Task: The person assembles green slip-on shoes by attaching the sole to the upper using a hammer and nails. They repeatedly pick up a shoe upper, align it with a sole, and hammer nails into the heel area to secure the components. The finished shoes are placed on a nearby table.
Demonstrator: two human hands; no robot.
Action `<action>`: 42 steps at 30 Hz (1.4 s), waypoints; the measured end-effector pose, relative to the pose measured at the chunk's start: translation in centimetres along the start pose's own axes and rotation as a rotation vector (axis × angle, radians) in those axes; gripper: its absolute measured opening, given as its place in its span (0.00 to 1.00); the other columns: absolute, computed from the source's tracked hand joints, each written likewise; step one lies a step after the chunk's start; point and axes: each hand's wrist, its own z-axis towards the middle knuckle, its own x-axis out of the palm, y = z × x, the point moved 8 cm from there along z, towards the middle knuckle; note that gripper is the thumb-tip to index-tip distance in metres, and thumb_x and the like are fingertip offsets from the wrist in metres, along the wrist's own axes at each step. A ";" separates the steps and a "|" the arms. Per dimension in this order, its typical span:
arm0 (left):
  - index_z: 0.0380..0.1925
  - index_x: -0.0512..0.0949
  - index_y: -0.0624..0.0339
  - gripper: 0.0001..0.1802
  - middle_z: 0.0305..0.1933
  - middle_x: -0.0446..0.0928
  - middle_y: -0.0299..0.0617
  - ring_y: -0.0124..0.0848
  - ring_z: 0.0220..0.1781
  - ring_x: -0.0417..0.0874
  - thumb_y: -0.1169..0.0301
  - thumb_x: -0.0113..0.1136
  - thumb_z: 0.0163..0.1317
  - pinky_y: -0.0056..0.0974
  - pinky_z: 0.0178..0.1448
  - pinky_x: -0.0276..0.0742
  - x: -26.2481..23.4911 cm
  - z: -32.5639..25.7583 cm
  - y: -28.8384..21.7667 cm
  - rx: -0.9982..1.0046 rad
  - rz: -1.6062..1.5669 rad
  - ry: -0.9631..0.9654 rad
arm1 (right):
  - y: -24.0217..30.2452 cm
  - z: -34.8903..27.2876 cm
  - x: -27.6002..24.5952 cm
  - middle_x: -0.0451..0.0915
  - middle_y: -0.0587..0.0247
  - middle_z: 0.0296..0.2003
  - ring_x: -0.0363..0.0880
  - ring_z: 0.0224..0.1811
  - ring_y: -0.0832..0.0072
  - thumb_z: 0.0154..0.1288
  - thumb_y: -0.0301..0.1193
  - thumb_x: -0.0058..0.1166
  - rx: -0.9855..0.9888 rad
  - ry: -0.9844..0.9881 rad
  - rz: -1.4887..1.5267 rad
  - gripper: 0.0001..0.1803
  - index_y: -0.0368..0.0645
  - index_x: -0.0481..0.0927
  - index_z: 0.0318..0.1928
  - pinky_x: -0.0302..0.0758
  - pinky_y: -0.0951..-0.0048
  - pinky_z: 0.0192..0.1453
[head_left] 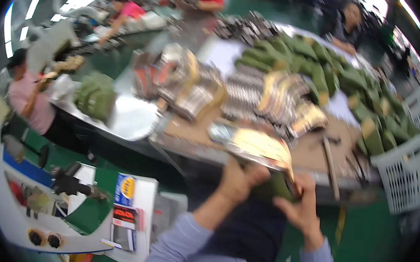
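Between both hands is a curved, shoe-sized piece with a shiny tan and silvery upper face (258,144) and dark green material (275,187) beneath. My left hand (239,178) grips its near left edge, fingers curled under. Thumb and fingers of my right hand (301,200) close on its right end. Just beyond it on the bench, stacks of shiny curved silvery and tan pieces (246,90) stand in rows. The picture is blurred, so the exact kind of piece is not clear.
Green curved pieces (307,47) are heaped at the back right, reaching a white plastic basket (408,168). A hammer (331,165) lies at the bench's right. Another green stack (94,96) is farther left. A person in pink (32,99) works at left; others are beyond.
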 end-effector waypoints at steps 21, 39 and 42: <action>0.50 0.83 0.65 0.16 0.49 0.84 0.48 0.35 0.48 0.87 0.78 0.59 0.61 0.38 0.54 0.81 -11.4 7.1 -0.8 -0.014 1.260 0.104 | -3.2 3.3 5.4 0.72 0.50 0.52 0.72 0.54 0.48 0.48 0.27 0.75 -0.034 0.227 -0.218 0.31 0.44 0.74 0.53 0.74 0.52 0.56; 0.37 0.88 0.63 0.12 0.31 0.87 0.46 0.33 0.34 0.88 0.66 0.64 0.65 0.39 0.42 0.81 -9.6 12.2 1.9 -0.268 1.282 0.188 | -1.8 3.9 5.5 0.71 0.51 0.50 0.73 0.52 0.49 0.46 0.28 0.76 -0.084 0.196 -0.193 0.31 0.44 0.74 0.51 0.74 0.52 0.52; 0.44 0.84 0.70 0.12 0.35 0.85 0.40 0.23 0.34 0.85 0.71 0.60 0.70 0.28 0.40 0.81 -5.8 10.6 1.6 -0.352 0.942 0.191 | -2.3 3.6 5.1 0.71 0.51 0.50 0.73 0.52 0.50 0.46 0.29 0.76 -0.077 0.192 -0.209 0.30 0.44 0.75 0.51 0.74 0.52 0.52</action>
